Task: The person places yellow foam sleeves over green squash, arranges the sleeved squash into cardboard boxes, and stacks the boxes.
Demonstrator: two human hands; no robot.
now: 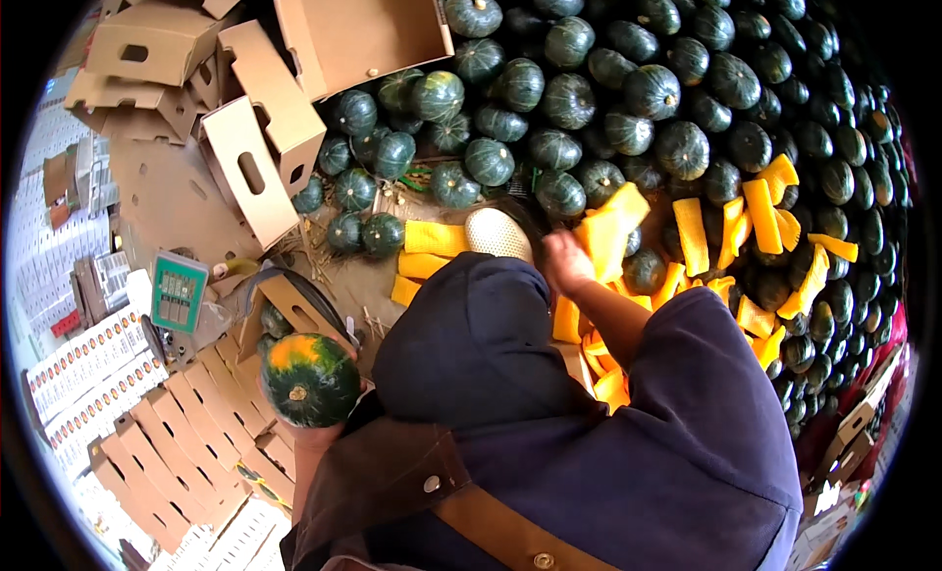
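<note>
On the left, my left hand (316, 436) is closed round the underside of a dark green pumpkin (312, 383) with an orange patch, its stem end facing up. The pumpkin hides most of those fingers. Out in front, my right hand (569, 264) is closed at the edge of a yellow foam net sleeve (613, 230), its fingertips partly hidden. More yellow sleeves lie below that hand and to its right, among and on the pumpkins. A white perforated shoe (497, 234) shows just left of the hand.
A large heap of green pumpkins (653, 92) fills the far side and right. Empty cardboard boxes (250, 174) are stacked at far left. A green-framed scale panel (179, 291) stands left, near an open carton (285, 301). Rows of brown cartons (177, 443) sit at lower left.
</note>
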